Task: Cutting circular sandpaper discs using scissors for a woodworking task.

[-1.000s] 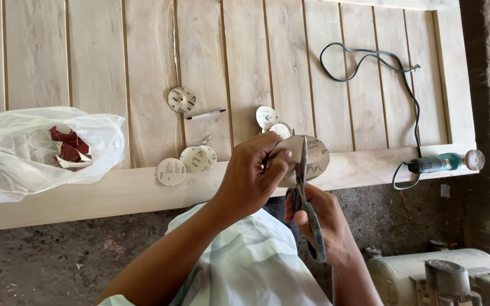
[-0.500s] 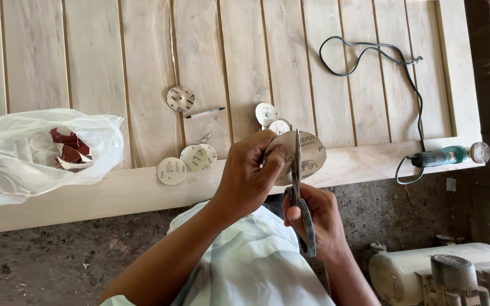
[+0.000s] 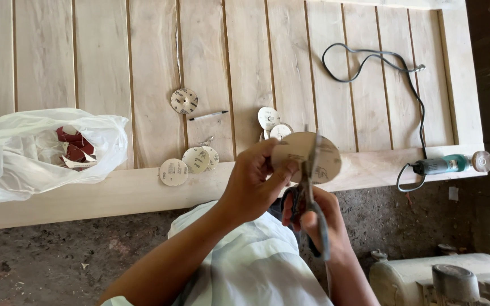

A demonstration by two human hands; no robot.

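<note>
My left hand pinches a pale round sandpaper disc by its left edge, just in front of a large wooden panel. My right hand grips a pair of scissors by the handles, blades pointing up and crossing the disc's face. Several more discs lie on the panel: three by its front rail, two behind the held disc, one farther back. A pencil lies beside that one.
A white plastic bag holding red and pale scraps sits on the panel at left. A teal angle grinder rests on the front rail at right, its black cord looping over the boards. A cream-coloured machine stands on the dirt floor at lower right.
The disc and scissors have shifted slightly within my hands; the blades stay across the disc. The view drifted a little.
</note>
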